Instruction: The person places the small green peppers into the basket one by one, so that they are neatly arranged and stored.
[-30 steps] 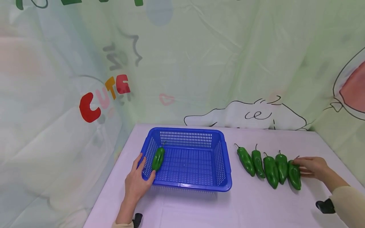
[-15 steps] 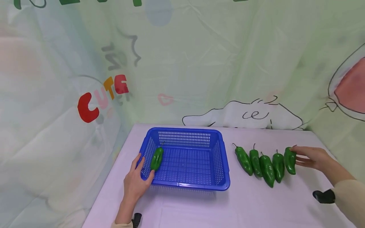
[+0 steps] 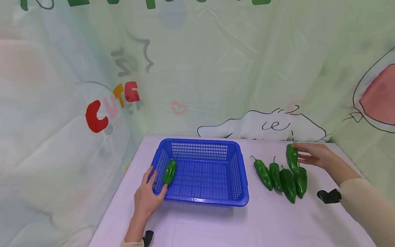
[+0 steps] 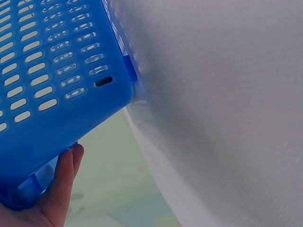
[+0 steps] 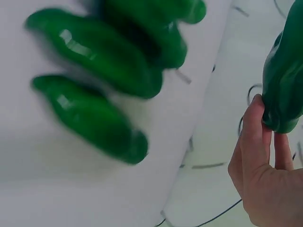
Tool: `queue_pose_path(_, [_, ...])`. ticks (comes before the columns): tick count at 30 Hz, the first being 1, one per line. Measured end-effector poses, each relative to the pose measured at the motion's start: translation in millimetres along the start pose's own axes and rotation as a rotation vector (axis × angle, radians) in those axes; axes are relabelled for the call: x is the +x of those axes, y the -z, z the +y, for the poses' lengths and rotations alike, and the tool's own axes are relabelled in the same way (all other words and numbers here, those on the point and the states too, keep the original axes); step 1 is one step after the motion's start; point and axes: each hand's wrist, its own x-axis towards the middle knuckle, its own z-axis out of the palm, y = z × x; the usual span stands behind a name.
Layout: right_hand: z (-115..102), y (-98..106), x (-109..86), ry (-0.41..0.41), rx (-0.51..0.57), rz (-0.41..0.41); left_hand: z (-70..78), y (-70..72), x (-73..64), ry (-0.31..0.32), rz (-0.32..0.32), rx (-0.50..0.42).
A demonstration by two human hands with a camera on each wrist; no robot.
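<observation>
Count of peppers: six green peppers in all; one in the right hand, one in the basket, four on the surface.
Count of baskets: one blue plastic basket (image 3: 203, 200), rectangular and slotted, on the pale surface (image 3: 222, 230).
Count of hands: two, well apart, each in a beige sleeve (image 3: 367, 202) with a black device (image 3: 328, 196) at the wrist.
Left hand: the left hand (image 3: 147, 199) grips the basket at its near left corner, fingers along the left rim and thumb at the near rim.
Right hand: the right hand (image 3: 318, 156) reaches in from the right, thumb and fingertips pinching a pepper by its stem end.
Held pepper: the held pepper (image 3: 291, 156) hangs above the far end of the row's rightmost pepper (image 3: 300, 181), stem end away from the person; the right wrist view shows it clear of the others.
Row of four: left of and nearer the person than the right hand, right of the basket, lying side by side, stems mostly away from the person.
Basket pepper: the basket pepper (image 3: 169, 172) lies lengthwise along the left wall, just beside the left hand.
</observation>
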Motion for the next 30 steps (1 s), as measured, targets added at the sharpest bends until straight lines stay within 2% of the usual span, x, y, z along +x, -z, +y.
queue_pose_path(13, [-56.3,-126.1,15.0,0.091,-0.061,-0.044,0.9,1.9,0.3,0.006,-0.004,-0.008])
queue_pose_path(19, [-70.3,-179.1,21.7,0.111,-0.072,-0.103,1.7,1.9,0.6,0.008,-0.006,-0.005])
queue_pose_path(30, [-83.8,-262.4,25.4,0.141,-0.054,-0.204,0.0,0.7,0.7,0.004,-0.003,0.002])
